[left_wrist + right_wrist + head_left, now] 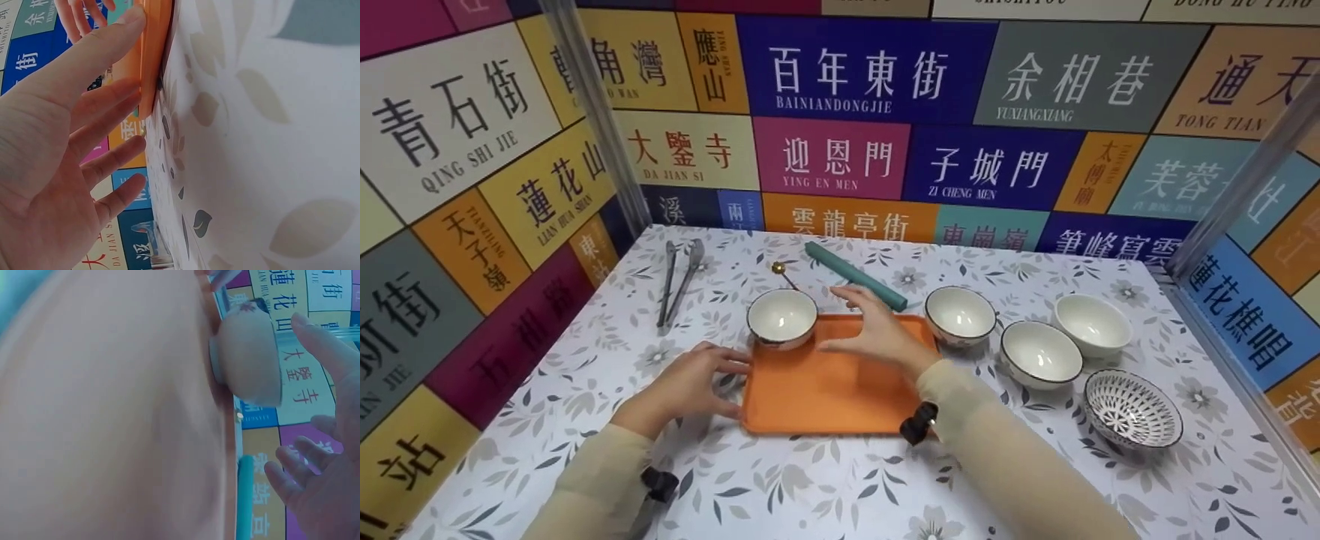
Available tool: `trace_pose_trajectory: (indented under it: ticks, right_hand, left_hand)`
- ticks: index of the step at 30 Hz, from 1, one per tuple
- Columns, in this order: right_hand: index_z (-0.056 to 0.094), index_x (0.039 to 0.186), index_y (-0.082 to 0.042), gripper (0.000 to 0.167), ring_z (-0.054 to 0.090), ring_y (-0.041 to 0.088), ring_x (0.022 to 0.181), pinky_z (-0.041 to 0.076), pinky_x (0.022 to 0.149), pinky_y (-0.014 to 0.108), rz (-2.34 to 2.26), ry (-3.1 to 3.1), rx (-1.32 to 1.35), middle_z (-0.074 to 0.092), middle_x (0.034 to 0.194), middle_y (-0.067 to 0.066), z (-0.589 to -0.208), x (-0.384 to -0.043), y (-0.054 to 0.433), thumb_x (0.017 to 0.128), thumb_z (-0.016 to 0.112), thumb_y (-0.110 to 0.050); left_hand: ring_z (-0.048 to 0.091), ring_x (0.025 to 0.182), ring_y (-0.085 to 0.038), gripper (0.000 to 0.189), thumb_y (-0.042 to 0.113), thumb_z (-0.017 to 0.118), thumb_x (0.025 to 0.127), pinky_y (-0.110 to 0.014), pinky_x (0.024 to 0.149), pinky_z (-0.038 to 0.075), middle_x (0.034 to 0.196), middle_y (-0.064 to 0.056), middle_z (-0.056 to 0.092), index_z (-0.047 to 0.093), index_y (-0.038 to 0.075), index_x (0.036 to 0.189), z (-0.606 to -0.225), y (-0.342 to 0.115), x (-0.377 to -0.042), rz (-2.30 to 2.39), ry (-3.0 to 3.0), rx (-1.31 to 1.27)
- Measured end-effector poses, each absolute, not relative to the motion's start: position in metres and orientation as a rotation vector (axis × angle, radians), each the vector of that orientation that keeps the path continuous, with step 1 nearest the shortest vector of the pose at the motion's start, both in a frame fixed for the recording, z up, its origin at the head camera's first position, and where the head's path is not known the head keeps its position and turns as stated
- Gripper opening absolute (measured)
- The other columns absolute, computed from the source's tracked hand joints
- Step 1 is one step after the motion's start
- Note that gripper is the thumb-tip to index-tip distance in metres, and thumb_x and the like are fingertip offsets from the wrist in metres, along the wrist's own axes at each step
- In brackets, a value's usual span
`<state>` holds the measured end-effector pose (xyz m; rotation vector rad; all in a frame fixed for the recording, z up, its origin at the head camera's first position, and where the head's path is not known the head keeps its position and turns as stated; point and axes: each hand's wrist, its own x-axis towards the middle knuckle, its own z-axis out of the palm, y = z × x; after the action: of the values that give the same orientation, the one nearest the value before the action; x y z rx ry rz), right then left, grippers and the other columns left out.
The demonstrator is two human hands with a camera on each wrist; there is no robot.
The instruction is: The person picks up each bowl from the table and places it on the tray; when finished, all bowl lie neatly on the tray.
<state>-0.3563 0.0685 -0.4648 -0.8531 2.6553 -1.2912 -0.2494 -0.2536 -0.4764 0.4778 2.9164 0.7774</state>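
Note:
An orange tray (840, 390) lies on the patterned tablecloth in the head view. On its far left corner stands a white bowl (782, 318) with a dark rim, seen from the side as a bowl (247, 354) in the right wrist view. My right hand (877, 330) hovers over the tray, right of the bowl, fingers spread and holding nothing. At the tray's left edge is my left hand (694, 386). In the left wrist view its fingers are extended, with thumb and forefinger at the edge of the tray (156, 56).
Right of the tray stand several bowls: one by its corner (961, 316), two plain white inside (1041, 355) (1093, 324), and a patterned bowl (1133, 409). Metal tongs (679, 281), a gold-tipped stick (780, 268) and a green rolled cylinder (855, 274) lie farther back.

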Motion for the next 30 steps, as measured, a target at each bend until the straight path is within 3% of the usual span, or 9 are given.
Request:
trace_pose_trajectory:
  ticks: [4, 9, 20, 23, 30]
  right_hand:
    - [0.054, 0.151, -0.024, 0.085, 0.05, 0.033, 0.139, 0.045, 0.115, 0.054, -1.339, 2.642, -0.854, 0.048, 0.155, -0.002, -0.459, -0.354, 0.096, 0.076, 0.092, -0.04]
    - [0.062, 0.142, -0.017, 0.076, 0.057, 0.028, 0.129, 0.051, 0.11, 0.048, -1.356, 2.702, -0.898, 0.057, 0.146, 0.0, -0.452, -0.352, 0.127, 0.075, 0.094, -0.033]
    - [0.065, 0.14, -0.016, 0.073, 0.053, 0.025, 0.137, 0.051, 0.108, 0.051, -1.252, 2.87, -0.929, 0.057, 0.148, -0.001, -0.449, -0.349, 0.191, 0.076, 0.093, -0.035]
    - [0.063, 0.142, -0.014, 0.075, 0.049, 0.028, 0.141, 0.045, 0.114, 0.053, -1.217, 2.892, -0.875, 0.054, 0.151, 0.003, -0.448, -0.352, 0.205, 0.076, 0.093, -0.034]
    - [0.054, 0.15, -0.018, 0.097, 0.031, 0.036, 0.152, 0.026, 0.124, 0.064, -1.087, 2.943, -0.634, 0.039, 0.162, 0.005, -0.441, -0.36, 0.234, 0.068, 0.094, -0.051]
  left_hand:
    - [0.053, 0.132, -0.026, 0.071, 0.039, 0.099, 0.062, -0.052, 0.115, 0.043, 0.141, 0.007, 0.064, 0.075, 0.023, 0.128, -0.477, -0.253, -0.249, 0.787, 2.91, 0.445]
    - [0.052, 0.133, -0.028, 0.071, 0.039, 0.099, 0.063, -0.056, 0.116, 0.041, 0.142, 0.007, 0.063, 0.075, 0.023, 0.127, -0.477, -0.252, -0.249, 0.795, 2.909, 0.431]
    - [0.052, 0.134, -0.03, 0.072, 0.044, 0.098, 0.064, -0.057, 0.113, 0.044, 0.142, 0.004, 0.064, 0.075, 0.02, 0.128, -0.477, -0.252, -0.247, 0.757, 2.919, 0.487]
    - [0.053, 0.134, -0.029, 0.073, 0.045, 0.098, 0.063, -0.056, 0.113, 0.044, 0.142, 0.005, 0.064, 0.075, 0.02, 0.127, -0.478, -0.252, -0.247, 0.753, 2.921, 0.493]
    - [0.052, 0.135, -0.03, 0.072, 0.043, 0.098, 0.063, -0.057, 0.115, 0.042, 0.143, 0.005, 0.063, 0.075, 0.021, 0.128, -0.476, -0.252, -0.249, 0.758, 2.919, 0.509]
